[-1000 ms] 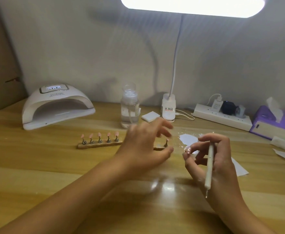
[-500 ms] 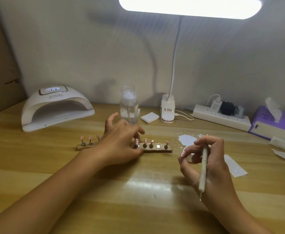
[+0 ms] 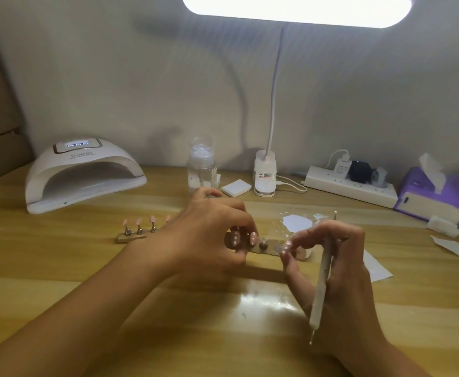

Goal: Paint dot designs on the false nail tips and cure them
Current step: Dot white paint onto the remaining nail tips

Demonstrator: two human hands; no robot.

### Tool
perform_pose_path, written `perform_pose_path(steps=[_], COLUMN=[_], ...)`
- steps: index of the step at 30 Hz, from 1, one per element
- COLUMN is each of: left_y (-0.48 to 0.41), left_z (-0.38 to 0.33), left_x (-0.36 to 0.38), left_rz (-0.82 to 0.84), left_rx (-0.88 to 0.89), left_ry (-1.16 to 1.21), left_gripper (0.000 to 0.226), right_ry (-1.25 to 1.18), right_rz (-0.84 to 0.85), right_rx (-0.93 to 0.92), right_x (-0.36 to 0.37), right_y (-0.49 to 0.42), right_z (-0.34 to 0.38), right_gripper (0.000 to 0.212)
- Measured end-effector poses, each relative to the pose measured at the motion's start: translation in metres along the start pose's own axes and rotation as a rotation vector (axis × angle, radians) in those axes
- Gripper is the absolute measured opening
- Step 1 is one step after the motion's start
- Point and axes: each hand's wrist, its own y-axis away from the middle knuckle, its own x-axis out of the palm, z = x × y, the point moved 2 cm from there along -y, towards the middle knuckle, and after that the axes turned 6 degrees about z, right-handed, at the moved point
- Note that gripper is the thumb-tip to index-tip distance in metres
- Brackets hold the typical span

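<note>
The right hand moved left, holding the tool and a pinched tip just right of the strip that the left hand grips.

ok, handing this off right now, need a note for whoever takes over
Left hand: fingers curled on the nail stand, steadying it.
Right hand: holds the dotting tool and pinches one dotted tip, off the stand.
Done: two more dotted tips sit on the stand by the left fingers.
Left: reseat the held tip, dot the four pink tips at the stand's left end (they look plain), then cure all in the lamp at back left.
</note>
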Motion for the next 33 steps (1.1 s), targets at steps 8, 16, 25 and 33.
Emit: perform_pose_path(steps=[8,16,25,33], left_y=[0.000,0.000,-0.001,0.000], left_z=[-0.012,-0.010,-0.012,-0.002], left_x=[0.002,-0.002,-0.004,0.001], left_rz=[0.036,0.042,0.055,0.119], left_rx=[0.052,0.027,0.027,-0.036], left_ry=[-0.049,-0.045,-0.050,-0.142], left_gripper=[0.028,0.031,0.031,0.036], right_ry=[-0.012,0.021,0.007,-0.058], right_rz=[0.065,0.070,0.091,-0.007], right_rx=[0.067,0.068,0.093,0.101], right_x=[0.000,0.002,0.003,-0.003], right_y=[0.001,0.001,0.001,0.000], right_z=[-0.005,-0.007,-0.007,-0.002], right_gripper=[0.062,0.060,0.060,0.057])
